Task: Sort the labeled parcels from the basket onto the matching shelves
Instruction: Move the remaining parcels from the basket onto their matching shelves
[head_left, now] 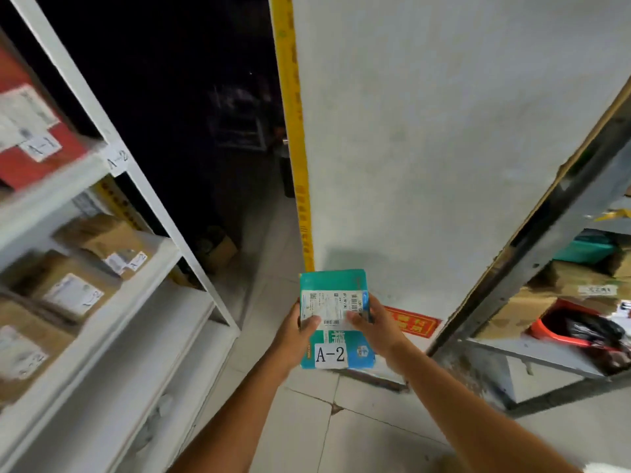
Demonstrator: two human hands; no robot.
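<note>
- Our left grip (pixel 296 331) and right grip (pixel 375 327) both clasp the teal parcel (pixel 333 283), which sits between them.
- Its sticker reads A-2; the A-2 shelf (pixel 143 288) lies well left of the grips, so we should carry it level.

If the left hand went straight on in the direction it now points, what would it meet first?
The left hand grips the teal parcel, together with the right hand. Carried on, they would probably reach the white wall near its yellow edge strip, though depth is unclear.
</note>
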